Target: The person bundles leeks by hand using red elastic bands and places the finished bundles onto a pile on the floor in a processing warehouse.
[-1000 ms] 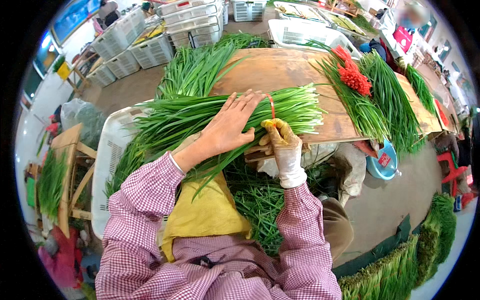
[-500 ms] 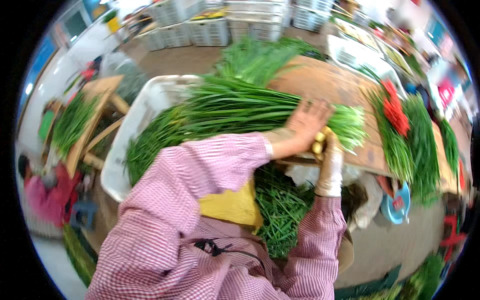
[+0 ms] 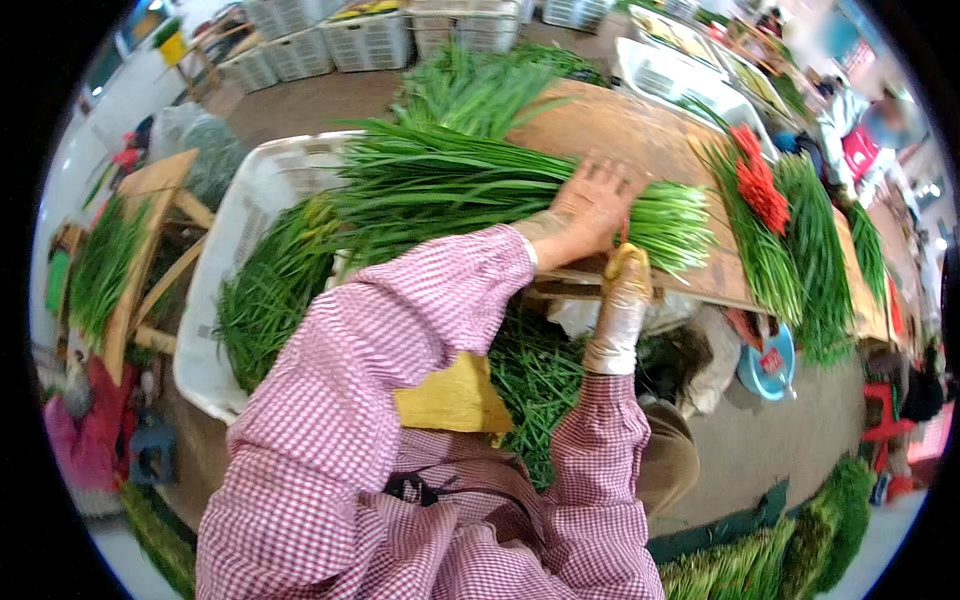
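- Crates and loose greens ring a wooden bench in a busy produce shed.
- Left hand now lies flat, fingers spread, pressing the chive bundle; a second ago it sat nearer the middle, so it has slid toward the pale cut ends.
- Gloved right hand has tucked under the bench edge, curled; what it grips cannot be told.
- Bundle appears pinned for tying or trimming.

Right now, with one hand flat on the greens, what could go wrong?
The left hand only presses the long bunch of chives, so stalks could slide apart. Their leafy ends overhang the board toward the white crate and might droop off. The right hand works at the board's edge.
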A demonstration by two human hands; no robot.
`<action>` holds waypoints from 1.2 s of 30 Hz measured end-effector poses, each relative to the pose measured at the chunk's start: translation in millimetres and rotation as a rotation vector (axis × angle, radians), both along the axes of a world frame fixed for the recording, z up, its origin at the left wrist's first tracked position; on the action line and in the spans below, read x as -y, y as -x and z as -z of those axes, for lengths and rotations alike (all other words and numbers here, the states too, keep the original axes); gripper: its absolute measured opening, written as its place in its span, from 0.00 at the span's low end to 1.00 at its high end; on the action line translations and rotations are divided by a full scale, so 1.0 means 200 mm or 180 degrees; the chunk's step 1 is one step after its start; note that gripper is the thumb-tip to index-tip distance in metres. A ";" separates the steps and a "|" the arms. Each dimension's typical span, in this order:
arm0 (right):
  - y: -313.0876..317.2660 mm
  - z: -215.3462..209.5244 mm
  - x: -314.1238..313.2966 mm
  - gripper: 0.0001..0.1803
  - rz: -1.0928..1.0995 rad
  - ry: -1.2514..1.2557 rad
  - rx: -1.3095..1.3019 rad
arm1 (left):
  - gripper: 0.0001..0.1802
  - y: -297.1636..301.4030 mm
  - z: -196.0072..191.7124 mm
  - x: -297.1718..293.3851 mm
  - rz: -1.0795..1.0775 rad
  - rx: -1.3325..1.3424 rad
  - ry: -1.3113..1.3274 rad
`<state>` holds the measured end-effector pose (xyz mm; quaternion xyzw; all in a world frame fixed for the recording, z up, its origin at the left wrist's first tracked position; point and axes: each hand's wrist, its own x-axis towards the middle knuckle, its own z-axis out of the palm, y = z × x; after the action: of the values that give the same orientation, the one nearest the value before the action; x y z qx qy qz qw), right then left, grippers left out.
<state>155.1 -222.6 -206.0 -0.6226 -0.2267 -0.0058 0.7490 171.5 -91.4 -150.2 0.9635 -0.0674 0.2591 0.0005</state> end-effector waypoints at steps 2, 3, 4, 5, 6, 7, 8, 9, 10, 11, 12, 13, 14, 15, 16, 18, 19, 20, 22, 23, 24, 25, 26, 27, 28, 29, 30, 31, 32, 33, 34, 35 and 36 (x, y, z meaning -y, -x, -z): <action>0.05 -0.03 0.00 0.11 -0.0260 -0.0676 -0.0462 | 0.49 0.01 -0.01 -0.01 0.0121 -0.0096 0.0173; 0.09 -0.06 -0.02 0.13 -0.0034 -0.0696 -0.0609 | 0.53 0.01 -0.01 0.00 0.0165 -0.0086 0.0274; 0.10 -0.08 0.00 0.12 -0.0070 -0.0596 -0.0679 | 0.53 0.00 -0.01 0.00 0.0185 -0.0134 0.0287; 0.10 -0.06 0.02 0.11 -0.0089 -0.0584 -0.0589 | 0.53 -0.01 -0.01 0.00 0.0195 -0.0182 0.0302; 0.11 -0.05 0.02 0.11 -0.0116 -0.0568 -0.0501 | 0.53 -0.02 -0.01 0.01 0.0198 -0.0231 0.0319; 0.12 -0.06 0.01 0.11 -0.0104 -0.0629 -0.0507 | 0.53 -0.01 -0.02 0.00 0.0201 -0.0123 0.0287; 0.13 -0.06 -0.01 0.10 -0.0097 -0.0688 -0.0515 | 0.51 -0.01 -0.03 -0.01 0.0204 -0.0292 0.0374; 0.13 -0.04 -0.03 0.15 0.0214 -0.0368 -0.0220 | 0.49 -0.01 -0.04 -0.02 0.0203 -0.0461 0.0463; 0.12 -0.03 -0.04 0.15 0.0186 -0.0312 -0.0150 | 0.48 0.01 -0.06 -0.03 0.0181 -0.0627 0.0556; 0.15 -0.10 -0.06 0.15 0.0157 -0.0456 -0.0436 | 0.41 0.01 -0.07 -0.03 0.0159 -0.0596 0.0312; 0.20 -0.16 -0.06 0.14 0.0122 -0.0590 -0.0726 | 0.36 0.00 -0.03 -0.02 0.0183 -0.0426 0.0253; 0.18 -0.13 -0.04 0.14 0.0228 -0.0447 -0.0566 | 0.36 0.00 -0.02 -0.02 0.0265 -0.0323 0.0257; 0.16 -0.11 -0.04 0.15 0.0339 -0.0454 -0.0440 | 0.37 0.00 -0.01 -0.01 0.0348 -0.0224 0.0281; 0.15 -0.12 -0.04 0.15 0.0301 -0.0525 -0.0348 | 0.38 0.01 -0.01 -0.01 0.0358 -0.0036 0.0314; 0.15 -0.13 -0.05 0.14 0.0292 -0.0569 -0.0277 | 0.39 0.03 0.01 0.00 0.0392 0.0130 0.0373; 0.16 -0.17 -0.08 0.14 0.0394 -0.0916 -0.0701 | 0.41 0.04 0.01 -0.01 0.0317 0.0357 0.0301; 0.12 -0.17 -0.05 0.13 0.0298 -0.0689 -0.0629 | 0.39 0.02 0.04 0.00 0.0248 0.0567 0.0285; 0.14 -0.25 -0.06 0.11 0.0253 -0.0730 -0.0894 | 0.37 0.05 0.03 0.00 0.0183 0.0733 0.0249; 0.11 -0.26 -0.04 0.11 0.0067 -0.0673 -0.0836 | 0.24 0.07 0.04 -0.01 0.0220 0.0603 0.0279; 0.10 -0.30 -0.08 0.12 0.0165 -0.0589 -0.0865 | 0.22 0.05 0.07 -0.01 0.0146 0.0734 0.0230; 0.09 -0.30 -0.09 0.13 0.0015 -0.0648 -0.0942 | 0.20 0.04 0.09 -0.02 0.0066 0.0863 0.0176; 0.07 -0.32 -0.07 0.13 -0.0087 -0.0506 -0.0938 | 0.21 0.05 0.10 0.00 0.0052 0.0904 0.0090; 0.05 -0.34 -0.06 0.13 -0.0197 -0.0366 -0.0938 | 0.21 0.05 0.11 -0.01 0.0004 0.0915 0.0114; 0.01 -0.31 -0.08 0.13 -0.0062 -0.0065 -0.0676 | 0.21 0.05 0.13 -0.03 -0.0052 0.0923 0.0135; -0.05 -0.31 -0.08 0.13 0.0163 0.0285 -0.0371 | 0.21 0.03 0.12 0.00 -0.0025 0.0969 0.0225; -0.03 -0.39 -0.14 0.13 0.0257 0.0023 -0.0884 | 0.22 0.04 0.14 0.00 -0.0038 0.0920 0.0361; -0.01 -0.48 -0.20 0.14 0.0401 -0.0293 -0.1381 | 0.24 0.05 0.12 0.01 -0.0019 0.0771 0.0349; -0.08 -0.46 -0.17 0.13 0.0145 -0.0264 -0.1298 | 0.25 0.06 0.08 0.02 0.0020 0.0635 0.0336; -0.14 -0.44 -0.15 0.12 -0.0183 -0.0272 -0.1224 | 0.27 0.07 0.06 0.01 0.0005 0.0500 0.0264; -0.17 -0.41 -0.15 0.11 -0.0203 -0.0102 -0.1005 | 0.31 0.06 0.08 0.02 0.0011 0.0461 0.0403; -0.19 -0.41 -0.16 0.11 -0.0199 0.0054 -0.0761 | 0.32 0.06 0.08 0.01 -0.0004 0.0428 0.0451; -0.22 -0.40 -0.16 0.10 -0.0187 0.0213 -0.0519 | 0.32 0.06 0.09 0.01 -0.0011 0.0393 0.0501; -0.26 -0.45 -0.13 0.12 -0.0420 0.1200 0.0280 | 0.33 0.07 0.09 0.01 -0.0012 0.0357 0.0552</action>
<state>206.7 -195.8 -116.7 -0.7346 -0.2966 0.0587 0.6074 157.2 -93.7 -169.1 0.9439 -0.0428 0.3175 0.0797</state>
